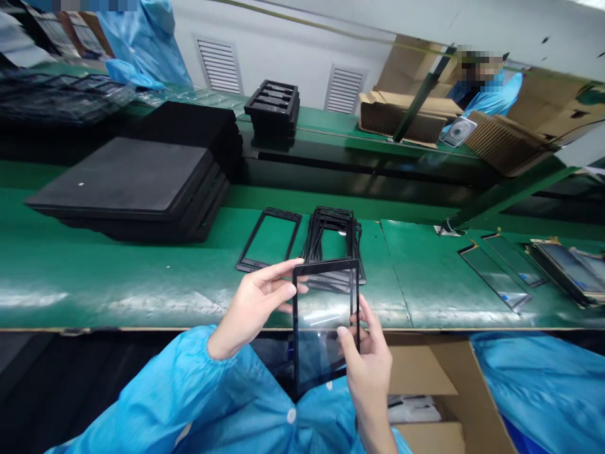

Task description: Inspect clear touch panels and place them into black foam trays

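Note:
Both of my hands hold a clear glass panel with a black border point(324, 325), tilted upright in front of my body at the bench edge. My left hand point(258, 299) pinches its upper left edge between thumb and fingers. On the right side, my right hand point(368, 359) has its thumb on the front of the glass and its fingers around the edge. Just beyond lies a stack of black rectangular frames point(333, 217), partly hidden by the panel. A single black frame point(246, 243) lies left of that stack.
Stacked black foam trays point(127, 176) stand at the left. More glass panels point(496, 277) lie at the right, near a green post point(510, 189). Black bins point(274, 104) and cardboard dividers point(401, 116) sit on the far bench. An open cardboard box point(425, 366) is below the front edge.

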### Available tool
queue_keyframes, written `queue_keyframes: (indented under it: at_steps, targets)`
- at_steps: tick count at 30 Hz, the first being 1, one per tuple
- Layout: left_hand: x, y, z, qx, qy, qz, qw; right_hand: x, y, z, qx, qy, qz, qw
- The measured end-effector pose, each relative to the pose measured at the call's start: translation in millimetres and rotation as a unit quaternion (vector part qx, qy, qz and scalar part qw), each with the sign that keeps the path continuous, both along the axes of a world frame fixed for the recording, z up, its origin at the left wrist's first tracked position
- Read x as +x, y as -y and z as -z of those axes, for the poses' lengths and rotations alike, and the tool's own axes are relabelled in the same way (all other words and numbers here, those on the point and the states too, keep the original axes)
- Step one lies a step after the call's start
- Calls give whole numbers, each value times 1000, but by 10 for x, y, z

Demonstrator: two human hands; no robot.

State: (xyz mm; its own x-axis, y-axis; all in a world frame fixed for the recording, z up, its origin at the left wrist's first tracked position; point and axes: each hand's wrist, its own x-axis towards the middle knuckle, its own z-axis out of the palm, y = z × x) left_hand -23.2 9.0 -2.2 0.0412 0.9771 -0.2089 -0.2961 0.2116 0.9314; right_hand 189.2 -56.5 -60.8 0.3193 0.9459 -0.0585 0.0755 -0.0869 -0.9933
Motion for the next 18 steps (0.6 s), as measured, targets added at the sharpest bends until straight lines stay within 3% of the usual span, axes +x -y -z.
queue_keyframes:
  at_steps: [3,5,10,13,18]
  targets:
    - [2,17,-56,2,-45,-8,999,48,-34,-34,70,131,20,989]
    - [-4,42,-96,13,-81,3,997,123,-120,-134,101,155,28,982]
    - [-35,113,-155,32,-124,38,991,323,-391,-487,29,-52,-86,995]
    - [-57,142,-156,27,-126,49,990,328,-443,-592,21,-74,-85,993]
    - [-100,174,-84,8,-135,56,989,238,-394,-610,39,-101,-73,991]
